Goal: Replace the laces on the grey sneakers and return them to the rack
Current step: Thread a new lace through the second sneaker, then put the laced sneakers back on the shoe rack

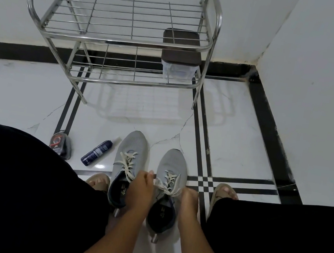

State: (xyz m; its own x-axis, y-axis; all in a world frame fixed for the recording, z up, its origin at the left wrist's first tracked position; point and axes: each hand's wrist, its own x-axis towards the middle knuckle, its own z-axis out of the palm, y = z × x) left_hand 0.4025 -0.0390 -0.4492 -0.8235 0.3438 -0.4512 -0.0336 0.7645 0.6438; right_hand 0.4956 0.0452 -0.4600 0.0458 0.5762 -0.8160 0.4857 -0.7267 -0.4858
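Two grey sneakers: left sneaker (129, 164), right sneaker (169, 183), side by side on white marble floor (236, 137) with black inlay lines. Left hand (140, 190) and right hand (189, 197) each pinch the right sneaker's off-white laces (169, 184). Insole logos, spray can (97, 152) label unreadable. Steel rack (120, 31) stands beyond against white wall, holding dark-lidded box (180, 56)
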